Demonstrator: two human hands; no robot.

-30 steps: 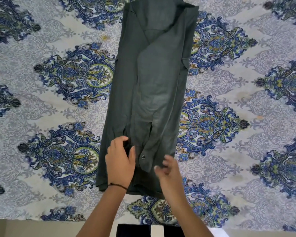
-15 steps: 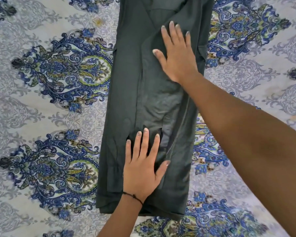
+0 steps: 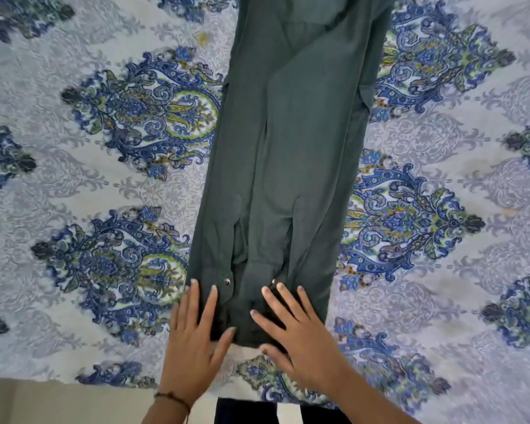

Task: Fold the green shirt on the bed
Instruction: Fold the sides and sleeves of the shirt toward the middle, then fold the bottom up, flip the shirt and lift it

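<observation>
Green shirt (image 3: 291,148), folded lengthwise into a long narrow strip, lying flat along the middle of the patterned bedsheet (image 3: 441,154), its near end towards me. My left hand (image 3: 193,347) rests flat on the near left corner, fingers straight and spread; my right hand (image 3: 300,347) rests flat on the near right part, fingers likewise spread. Neither hand grips the cloth. A metal snap (image 3: 227,281) shows just beyond my left fingertips; a thread bracelet (image 3: 172,397) circles my left wrist.

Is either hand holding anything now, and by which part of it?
Nothing is held: the left hand and right hand lie flat, fingers straight, on the near end of the dark green cloth shirt.
</observation>
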